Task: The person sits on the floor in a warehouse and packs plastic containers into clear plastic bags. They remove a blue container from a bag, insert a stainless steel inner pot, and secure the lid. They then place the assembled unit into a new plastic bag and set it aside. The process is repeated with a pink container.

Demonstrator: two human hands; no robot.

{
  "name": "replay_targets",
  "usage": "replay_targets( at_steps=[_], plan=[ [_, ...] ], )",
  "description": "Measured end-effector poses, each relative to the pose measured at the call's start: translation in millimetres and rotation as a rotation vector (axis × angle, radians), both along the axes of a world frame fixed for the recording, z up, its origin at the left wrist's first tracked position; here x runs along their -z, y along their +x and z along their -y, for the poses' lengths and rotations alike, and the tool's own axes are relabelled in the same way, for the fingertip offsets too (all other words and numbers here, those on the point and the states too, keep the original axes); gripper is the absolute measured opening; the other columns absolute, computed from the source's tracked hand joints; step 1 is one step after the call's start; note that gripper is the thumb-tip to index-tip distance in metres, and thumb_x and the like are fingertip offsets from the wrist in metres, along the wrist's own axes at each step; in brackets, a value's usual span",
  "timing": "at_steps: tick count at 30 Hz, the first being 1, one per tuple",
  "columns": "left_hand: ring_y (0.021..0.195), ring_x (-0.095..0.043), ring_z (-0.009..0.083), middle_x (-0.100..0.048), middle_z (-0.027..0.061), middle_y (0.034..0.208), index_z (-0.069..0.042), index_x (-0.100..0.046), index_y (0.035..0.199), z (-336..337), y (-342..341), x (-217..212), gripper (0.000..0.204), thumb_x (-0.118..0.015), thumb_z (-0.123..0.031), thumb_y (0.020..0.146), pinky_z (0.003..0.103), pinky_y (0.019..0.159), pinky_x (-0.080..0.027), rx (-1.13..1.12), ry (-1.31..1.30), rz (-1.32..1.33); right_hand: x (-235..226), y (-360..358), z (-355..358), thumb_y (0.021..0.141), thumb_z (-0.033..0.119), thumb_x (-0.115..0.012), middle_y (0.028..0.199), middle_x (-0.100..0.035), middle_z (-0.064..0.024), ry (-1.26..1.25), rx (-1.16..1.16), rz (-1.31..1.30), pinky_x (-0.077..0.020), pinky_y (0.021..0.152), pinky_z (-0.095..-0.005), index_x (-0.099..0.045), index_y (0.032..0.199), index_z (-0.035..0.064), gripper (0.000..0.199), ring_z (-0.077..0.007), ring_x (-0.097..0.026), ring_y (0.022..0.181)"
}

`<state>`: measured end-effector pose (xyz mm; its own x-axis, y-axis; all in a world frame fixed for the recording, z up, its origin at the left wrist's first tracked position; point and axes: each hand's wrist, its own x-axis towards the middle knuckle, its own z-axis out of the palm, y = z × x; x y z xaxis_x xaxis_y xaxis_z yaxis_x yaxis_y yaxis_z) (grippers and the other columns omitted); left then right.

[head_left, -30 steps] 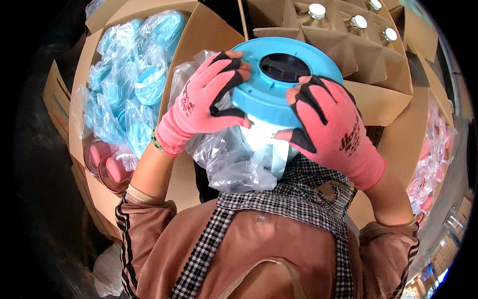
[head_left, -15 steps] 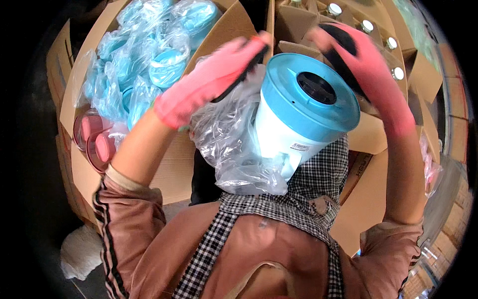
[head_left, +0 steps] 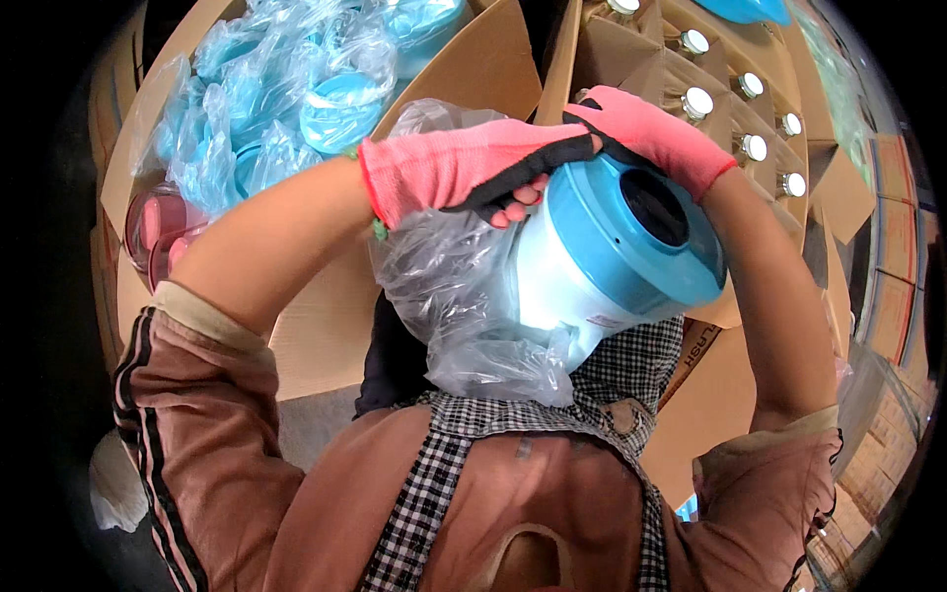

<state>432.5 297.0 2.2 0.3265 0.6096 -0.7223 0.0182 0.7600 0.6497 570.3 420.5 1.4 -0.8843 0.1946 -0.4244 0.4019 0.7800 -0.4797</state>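
Note:
A white jug [head_left: 557,266] with a blue lid [head_left: 602,227] tilts on my lap, its handle [head_left: 584,345] toward me. The lid has a dark round centre [head_left: 653,207]. Clear plastic bag film [head_left: 444,276] lies bunched along the jug's left side and below it. My left hand [head_left: 473,168], in a pink and black glove, has curled fingers at the lid's far left edge. Its tip meets my gloved right hand [head_left: 651,138], which bends over the lid's far rim. Both hands are closed, and anything pinched between them is hidden.
At the far left, a cardboard box [head_left: 326,335] holds blue plastic-wrapped ware [head_left: 340,109] and pink pieces [head_left: 158,222]. Glass bottles with white caps [head_left: 697,103] stand in a divided carton [head_left: 621,64] at the far right. A blue item [head_left: 750,8] shows at the top edge.
My hands, apart above the jug before, have come together at the lid's far edge. The jug has tipped further to the right.

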Motion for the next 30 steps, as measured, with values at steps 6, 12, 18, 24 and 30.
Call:
replay_targets(
  at_steps=[6,12,18,24,30],
  plan=[
    [0.042,-0.044,0.0114,-0.041,-0.0015,0.052,-0.013,-0.047,0.061,20,24,20,0.041,-0.051,-0.048,0.082,0.023,0.039,-0.036,-0.205,-0.014,0.282,19,14,9,0.087,0.038,-0.041,0.086,-0.055,-0.0228,0.267,-0.168,0.013,-0.0442,0.072,-0.0409,-0.056,0.100,0.0086,0.036,-0.0366,-0.056,0.086],
    [0.048,-0.052,0.0119,-0.047,0.0000,0.053,-0.009,-0.053,0.066,11,16,10,0.048,-0.049,-0.054,0.081,0.022,0.047,-0.042,-0.063,0.058,0.118,0,24,16,0.086,0.045,-0.046,0.079,-0.054,-0.0022,-0.167,0.590,0.029,-0.0406,0.065,-0.0264,-0.053,0.090,0.0005,0.045,-0.0087,-0.046,0.070],
    [0.111,-0.044,0.0149,-0.039,0.0113,0.129,0.002,-0.039,0.125,14,13,9,0.046,-0.040,-0.031,0.092,0.025,0.092,-0.034,0.062,0.966,-0.290,-31,117,29,0.084,0.033,-0.051,0.105,-0.056,-0.0123,-0.200,0.723,-0.356,-0.0397,0.087,-0.0273,-0.049,0.114,0.0035,0.042,-0.0166,-0.053,0.100],
    [0.124,-0.029,0.0342,-0.035,0.0201,0.130,-0.003,-0.035,0.127,21,27,3,0.071,-0.063,-0.041,0.074,0.038,0.101,-0.025,-0.025,1.157,-0.123,-39,150,116,0.059,0.034,-0.075,0.122,-0.045,-0.0150,0.062,0.472,-0.651,-0.0321,0.097,-0.0424,-0.045,0.121,0.0015,0.076,-0.0331,-0.040,0.117],
    [0.126,-0.025,0.0382,-0.036,0.0203,0.129,0.000,-0.032,0.128,25,0,11,0.099,-0.081,-0.039,0.051,0.048,0.102,-0.022,0.411,1.592,-0.360,-23,154,128,0.055,0.031,-0.075,0.112,-0.050,-0.0130,0.392,0.324,-0.730,-0.0388,0.090,-0.0467,-0.055,0.099,0.0022,0.057,-0.0361,-0.045,0.108]
  ],
)
